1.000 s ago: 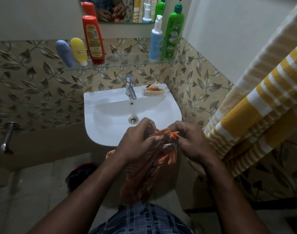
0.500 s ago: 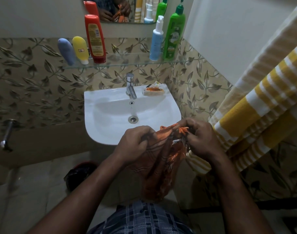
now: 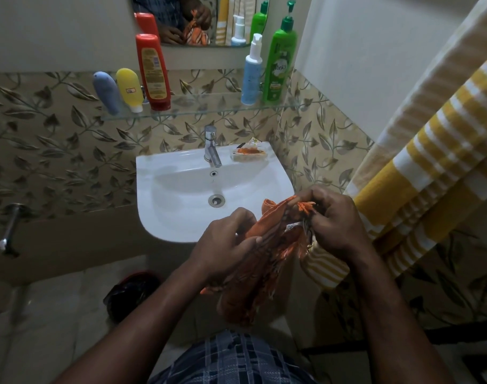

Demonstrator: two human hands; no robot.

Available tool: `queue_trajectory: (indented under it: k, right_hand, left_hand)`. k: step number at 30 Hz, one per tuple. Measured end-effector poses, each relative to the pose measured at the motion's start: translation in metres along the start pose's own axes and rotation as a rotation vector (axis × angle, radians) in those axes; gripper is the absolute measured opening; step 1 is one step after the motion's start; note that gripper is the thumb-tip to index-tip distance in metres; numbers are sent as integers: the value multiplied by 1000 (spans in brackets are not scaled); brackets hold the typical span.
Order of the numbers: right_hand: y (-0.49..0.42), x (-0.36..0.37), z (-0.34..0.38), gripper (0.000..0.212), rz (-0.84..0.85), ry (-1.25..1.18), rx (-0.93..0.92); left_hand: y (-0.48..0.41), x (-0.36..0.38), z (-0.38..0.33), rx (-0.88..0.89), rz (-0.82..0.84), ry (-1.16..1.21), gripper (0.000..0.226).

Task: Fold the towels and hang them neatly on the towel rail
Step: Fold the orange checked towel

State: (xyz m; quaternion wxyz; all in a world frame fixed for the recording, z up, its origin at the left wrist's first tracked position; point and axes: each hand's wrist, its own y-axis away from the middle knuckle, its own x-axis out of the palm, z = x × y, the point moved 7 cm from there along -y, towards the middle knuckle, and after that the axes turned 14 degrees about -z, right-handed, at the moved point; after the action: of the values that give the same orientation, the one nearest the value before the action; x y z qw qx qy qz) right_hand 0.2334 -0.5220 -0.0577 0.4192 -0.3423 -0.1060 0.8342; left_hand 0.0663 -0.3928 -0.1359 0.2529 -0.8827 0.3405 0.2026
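Note:
A thin orange patterned towel (image 3: 261,267) hangs bunched between both my hands, just in front of the white sink (image 3: 181,195). My left hand (image 3: 225,242) grips its upper edge on the left side. Pinching the fringed corner at the upper right is my right hand (image 3: 333,220). The cloth's lower part dangles down to about my waist. A large yellow and white striped towel (image 3: 430,167) hangs along the right side, running from the top right corner down behind my right hand. The rail that carries it is out of view.
A glass shelf (image 3: 209,109) above the sink carries red, yellow, blue and green bottles. A chrome tap (image 3: 212,148) and a soap dish (image 3: 248,153) sit on the sink's back rim. A metal wall tap (image 3: 9,228) sticks out at left. A dark red-rimmed object (image 3: 134,292) lies on the floor.
Both hands have shifted to the right with the orange towel. My right hand has risen and drawn the fringed corner away from my left, spreading the top edge slightly.

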Motion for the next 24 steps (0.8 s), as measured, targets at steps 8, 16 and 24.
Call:
queue_trajectory:
  k: [8,16,24]
  right_hand:
    - [-3,-4,0,37,-38,7,-2]
    - [2,2,-23,36,-104,157,60]
    - [5,6,-34,32,-115,213,72]
  left_hand:
    - [2,3,-8,196,45,-125,31]
    - [-8,-9,10,190,-28,-543,44]
    - [-6,-38,42,-305,-300,-61,27]
